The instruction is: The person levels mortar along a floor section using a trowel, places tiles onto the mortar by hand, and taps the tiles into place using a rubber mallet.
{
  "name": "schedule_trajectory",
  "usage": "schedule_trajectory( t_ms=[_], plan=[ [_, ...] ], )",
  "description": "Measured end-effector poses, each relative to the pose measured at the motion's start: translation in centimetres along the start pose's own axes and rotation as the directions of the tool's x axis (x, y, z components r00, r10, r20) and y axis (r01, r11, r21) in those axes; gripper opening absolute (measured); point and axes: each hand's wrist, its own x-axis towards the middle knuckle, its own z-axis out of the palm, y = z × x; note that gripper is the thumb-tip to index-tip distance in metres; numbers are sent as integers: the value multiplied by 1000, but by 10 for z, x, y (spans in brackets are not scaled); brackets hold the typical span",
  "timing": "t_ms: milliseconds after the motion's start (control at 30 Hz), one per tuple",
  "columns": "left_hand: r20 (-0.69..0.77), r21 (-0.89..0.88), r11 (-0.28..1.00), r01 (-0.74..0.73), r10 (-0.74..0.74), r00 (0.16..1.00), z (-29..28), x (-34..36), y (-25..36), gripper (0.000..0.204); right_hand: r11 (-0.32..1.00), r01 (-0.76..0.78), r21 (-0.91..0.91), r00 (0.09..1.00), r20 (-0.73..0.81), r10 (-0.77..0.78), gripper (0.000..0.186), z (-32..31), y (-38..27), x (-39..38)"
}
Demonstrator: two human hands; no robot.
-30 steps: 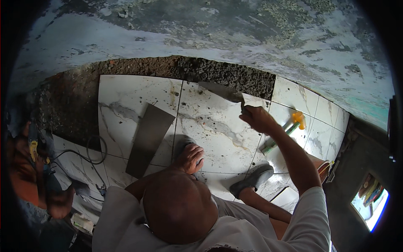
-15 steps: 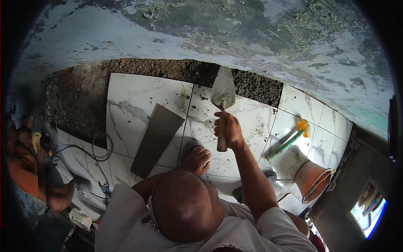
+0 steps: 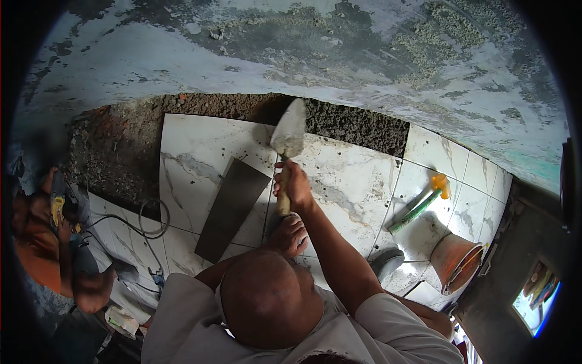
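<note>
My right hand [image 3: 295, 187] is closed around the wooden handle of a pointed trowel [image 3: 289, 130]. Its grey, mortar-smeared blade points away from me, the tip over a strip of dark, rough mortar [image 3: 357, 124] along the wall's foot. Below that hand, my left hand [image 3: 290, 235] has its fingers curled together; what lies under them is hidden. To its left a long, dark grey cut tile piece [image 3: 232, 209] lies slantwise across white marble-patterned floor tiles [image 3: 345, 176].
A hammer [image 3: 424, 203] with green handle and yellow-orange head lies right, above an orange bucket [image 3: 458, 264]. A grey slipper [image 3: 387, 264] is nearer. At left, a co-worker's arm [image 3: 63, 255] is beside a yellow power tool [image 3: 57, 209] and a looped cable [image 3: 145, 230]. The peeling wall [image 3: 273, 48] borders the far side.
My right hand has moved left with the trowel, and the blade has swung from over the mortar strip's middle to a tilt further left. My left hand stays nearly in place.
</note>
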Motion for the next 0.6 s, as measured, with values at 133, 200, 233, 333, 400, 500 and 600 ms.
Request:
schedule_trajectory(
  t_ms=[133,200,233,333,400,500,600],
  plan=[
    [-99,33,999,-20,23,995,-2,-16,1,36,913,123,-388,992,70,-104,52,17,27,1],
    [-86,32,995,-90,93,992,21,-20,-14,32,883,112,-455,993,22,-115,54,4,13,-7],
    [-36,-28,998,-51,50,998,21,-5,-8,30,820,308,-483,951,165,-260,53,-24,5,-8],
    [-53,38,996,-75,77,996,21,-6,-7,33,885,303,-353,952,67,-299,57,-52,-5,-8],
    [-79,53,996,-77,81,994,23,-14,-14,33,893,162,-420,954,-166,-251,48,-52,-10,-14],
    [-97,80,993,-85,92,991,21,-20,-15,35,877,116,-465,948,-213,-239,43,-43,-20,-31],
    [-103,109,986,-126,137,985,19,-20,-17,35,855,122,-505,953,-182,-243,41,-31,-21,-39]
  ],
)
